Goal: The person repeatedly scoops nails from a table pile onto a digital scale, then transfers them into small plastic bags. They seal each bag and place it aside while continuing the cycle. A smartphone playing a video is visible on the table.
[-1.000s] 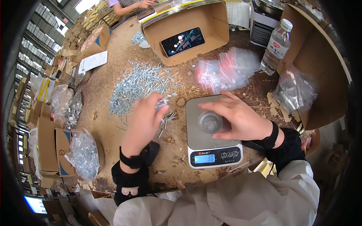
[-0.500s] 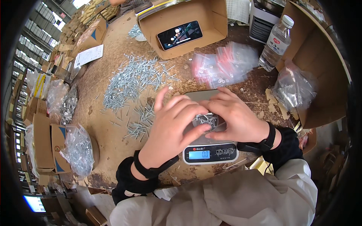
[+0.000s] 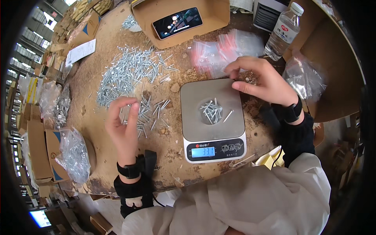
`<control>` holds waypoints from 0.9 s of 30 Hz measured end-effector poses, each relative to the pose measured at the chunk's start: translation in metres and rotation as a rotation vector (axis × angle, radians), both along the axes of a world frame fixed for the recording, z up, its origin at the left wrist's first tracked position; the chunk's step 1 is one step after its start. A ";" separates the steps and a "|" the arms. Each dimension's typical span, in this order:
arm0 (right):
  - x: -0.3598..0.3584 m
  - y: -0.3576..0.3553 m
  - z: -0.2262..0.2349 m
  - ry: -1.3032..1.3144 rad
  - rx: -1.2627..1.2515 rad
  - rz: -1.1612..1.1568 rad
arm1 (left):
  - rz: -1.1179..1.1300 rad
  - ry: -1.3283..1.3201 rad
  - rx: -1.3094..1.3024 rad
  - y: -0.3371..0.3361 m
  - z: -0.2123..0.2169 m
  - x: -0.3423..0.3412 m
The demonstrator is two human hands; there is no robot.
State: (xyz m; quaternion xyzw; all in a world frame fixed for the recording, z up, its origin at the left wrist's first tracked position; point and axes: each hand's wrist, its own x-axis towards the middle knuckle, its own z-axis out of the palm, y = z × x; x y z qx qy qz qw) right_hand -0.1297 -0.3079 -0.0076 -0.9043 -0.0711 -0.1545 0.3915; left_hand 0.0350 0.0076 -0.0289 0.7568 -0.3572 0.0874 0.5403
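A digital scale (image 3: 188, 129) with a steel plate and lit display stands in front of me. On its plate is a small heap of silvery screws (image 3: 211, 112) within a round, clear-looking outline; I cannot tell whether that is a shallow dish. One loose screw (image 3: 228, 116) lies just right of the heap. My right hand (image 3: 264, 80) hovers by the plate's far right corner, thumb and fingers apart, nothing in it. Left of the scale my left hand (image 3: 124, 121) is over a scatter of screws (image 3: 156, 111), fingers curved, thumb tip near the forefinger; no held thing shows.
A big screw pile (image 3: 127, 72) covers the far left of the worn table. Clear zip bags with red edges (image 3: 213, 56) lie behind the scale. A phone (image 3: 178, 23) leans in a cardboard box (image 3: 219, 19). A water bottle (image 3: 282, 33) stands far right; a filled bag (image 3: 74, 156) sits at left.
My hands have parted from the screws on the scale, the left going left and the right to the far right. The heap now rests on the plate, and the display reading has risen from zero.
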 end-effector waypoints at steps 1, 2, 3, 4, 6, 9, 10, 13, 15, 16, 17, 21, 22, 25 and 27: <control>-0.001 0.000 0.001 0.019 0.000 -0.013 | 0.010 -0.017 -0.001 0.000 0.002 0.001; -0.003 0.001 0.003 0.051 -0.015 0.021 | 0.021 -0.034 -0.003 0.001 0.004 0.002; -0.004 0.001 0.005 0.080 -0.029 0.060 | 0.025 -0.054 0.013 0.002 0.005 0.002; -0.004 0.003 0.006 0.108 -0.044 0.099 | 0.028 -0.074 0.030 0.003 0.005 0.002; -0.006 0.009 0.009 0.213 -0.009 0.102 | 0.026 -0.101 0.049 0.004 0.005 0.003; -0.008 0.014 0.011 0.280 -0.089 0.104 | 0.017 -0.122 0.062 0.005 0.003 0.005; -0.008 0.016 0.007 0.264 -0.110 0.119 | 0.019 -0.130 0.068 0.004 0.003 0.005; -0.006 0.022 -0.001 0.235 -0.174 0.142 | 0.027 -0.152 0.099 0.004 0.000 0.007; -0.006 0.024 -0.008 0.184 -0.181 0.152 | 0.040 -0.160 0.120 0.004 -0.002 0.009; -0.006 0.025 -0.010 0.157 -0.185 0.156 | 0.052 -0.162 0.129 0.004 -0.004 0.010; -0.006 0.027 -0.009 0.146 -0.187 0.150 | 0.063 -0.163 0.138 0.004 -0.006 0.011; -0.009 0.022 0.008 0.256 -0.176 0.237 | 0.149 -0.137 0.232 0.010 -0.009 0.016; -0.008 0.026 0.011 0.147 -0.068 0.185 | 0.186 -0.201 0.248 0.008 -0.009 0.015; -0.005 0.051 0.013 -0.246 0.154 -0.064 | 0.212 -0.233 0.213 0.003 -0.008 0.016; -0.002 0.072 0.022 -0.441 0.390 0.012 | 0.216 -0.231 0.186 0.003 -0.008 0.015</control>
